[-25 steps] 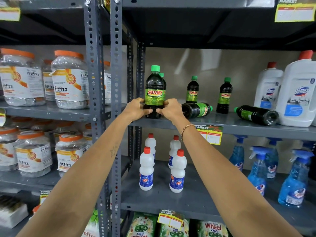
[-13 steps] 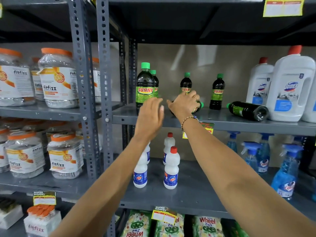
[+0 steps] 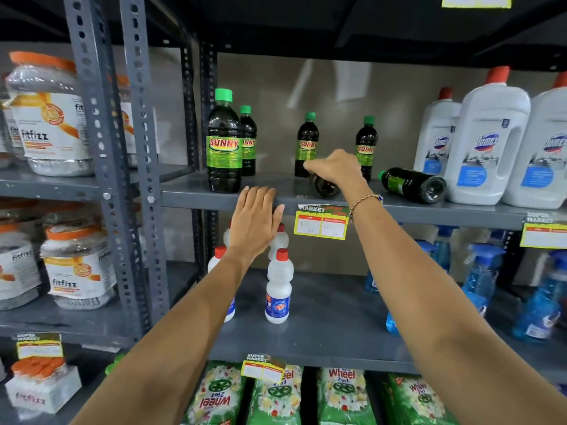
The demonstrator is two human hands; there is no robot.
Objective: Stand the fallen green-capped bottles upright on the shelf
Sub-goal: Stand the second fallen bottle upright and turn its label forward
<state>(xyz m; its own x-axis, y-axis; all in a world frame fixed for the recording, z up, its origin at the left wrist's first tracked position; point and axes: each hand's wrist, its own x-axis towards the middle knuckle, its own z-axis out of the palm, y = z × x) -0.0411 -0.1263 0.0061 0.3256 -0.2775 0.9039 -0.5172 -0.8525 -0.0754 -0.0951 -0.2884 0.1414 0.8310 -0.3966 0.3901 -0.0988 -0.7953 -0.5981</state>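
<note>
Dark Sunny bottles with green caps stand on the grey shelf (image 3: 276, 197): a front bottle (image 3: 224, 142), one behind it (image 3: 248, 142), and two further back (image 3: 306, 145) (image 3: 366, 145). A fallen bottle (image 3: 325, 187) lies on its side, base toward me, with my right hand (image 3: 337, 170) closed over it. A second fallen bottle (image 3: 412, 185) lies to the right, cap pointing left. My left hand (image 3: 254, 222) hovers flat and empty at the shelf's front edge, fingers together.
Large white Domex jugs (image 3: 487, 148) stand right of the second fallen bottle. A perforated steel upright (image 3: 141, 148) and fitfizz jars (image 3: 52, 118) are at the left. Small white red-capped bottles (image 3: 277, 289) and blue spray bottles (image 3: 481, 271) fill the shelf below. A price tag (image 3: 320, 223) hangs under my right wrist.
Both hands let go of the front upright bottle. My right hand moved right and closed over the nearer fallen bottle. My left hand dropped to the shelf edge.
</note>
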